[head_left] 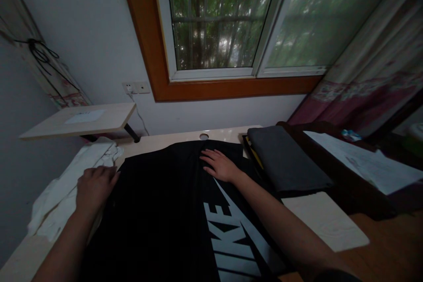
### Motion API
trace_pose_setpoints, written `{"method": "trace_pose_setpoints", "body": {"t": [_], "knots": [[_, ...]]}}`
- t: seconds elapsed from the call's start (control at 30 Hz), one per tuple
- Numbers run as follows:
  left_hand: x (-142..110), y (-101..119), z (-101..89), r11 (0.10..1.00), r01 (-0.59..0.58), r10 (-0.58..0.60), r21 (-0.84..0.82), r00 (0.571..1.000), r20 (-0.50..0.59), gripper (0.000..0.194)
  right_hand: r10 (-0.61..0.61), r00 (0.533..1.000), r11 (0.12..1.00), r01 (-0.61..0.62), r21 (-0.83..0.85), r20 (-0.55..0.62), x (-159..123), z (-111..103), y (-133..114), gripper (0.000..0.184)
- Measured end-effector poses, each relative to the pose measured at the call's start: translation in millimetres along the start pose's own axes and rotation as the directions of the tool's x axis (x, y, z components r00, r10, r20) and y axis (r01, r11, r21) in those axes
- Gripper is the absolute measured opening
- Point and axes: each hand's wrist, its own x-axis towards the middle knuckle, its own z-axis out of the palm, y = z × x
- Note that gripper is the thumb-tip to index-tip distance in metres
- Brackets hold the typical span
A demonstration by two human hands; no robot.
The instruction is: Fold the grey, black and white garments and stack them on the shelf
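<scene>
A black garment (158, 202) lies spread over the light desk, with big pale "NIKE" lettering and a swoosh along its right part. My right hand (220, 165) rests flat on its upper right area, fingers stretched out and a little apart. At the garment's left edge is my left hand (95, 185), its fingers bent down and its thumb by the black cloth; the fingertips are hidden. Just beyond that hand, a crumpled white cloth (69, 180) lies on the desk's left side.
A small raised shelf (82, 121) with a paper stands at the back left. To the right is a folded dark grey cloth (287, 156) atop a dark item with a yellow edge. Papers (366, 161) lie farther right. The desk (155, 141) meets the wall below the window.
</scene>
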Motion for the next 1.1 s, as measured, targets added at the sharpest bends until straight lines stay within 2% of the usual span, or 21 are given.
{"method": "trace_pose_setpoints", "body": {"t": [0.1, 0.23, 0.37, 0.63, 0.77, 0.9, 1.1], "knots": [[10, 14, 4.3, 0.991, 0.024, -0.030, 0.135, 0.999, 0.044, 0.052, 0.000, 1.000, 1.000, 0.000, 0.002, -0.013, -1, -1, -2, 0.046], [24, 19, 16.6, 0.987, 0.011, -0.030, 0.158, 0.993, 0.114, 0.049, 0.054, 0.997, 0.998, -0.056, -0.042, -0.056, -5, -5, -7, 0.040], [30, 16, 23.7, 0.985, -0.030, 0.021, 0.168, 0.998, 0.051, 0.052, 0.164, 0.983, 0.979, -0.173, -0.107, -0.087, -13, -9, 0, 0.042], [30, 13, 23.3, 0.964, -0.098, 0.108, 0.247, 0.994, -0.026, 0.053, 0.325, 0.943, 0.921, -0.333, -0.203, -0.069, -22, -12, 42, 0.045], [34, 27, 24.1, 0.968, -0.144, 0.172, 0.207, 0.977, -0.128, 0.047, 0.383, 0.917, 0.896, -0.399, -0.194, -0.114, -11, -13, 45, 0.045], [45, 48, 33.9, 0.962, -0.261, 0.267, 0.083, 0.960, -0.087, 0.047, 0.429, 0.890, 0.877, -0.452, -0.164, -0.158, 6, -9, 39, 0.046], [59, 73, 58.3, 0.971, -0.238, 0.234, -0.028, 0.967, -0.103, 0.056, 0.507, 0.846, 0.834, -0.530, -0.154, -0.165, 20, 13, 51, 0.050]]}}
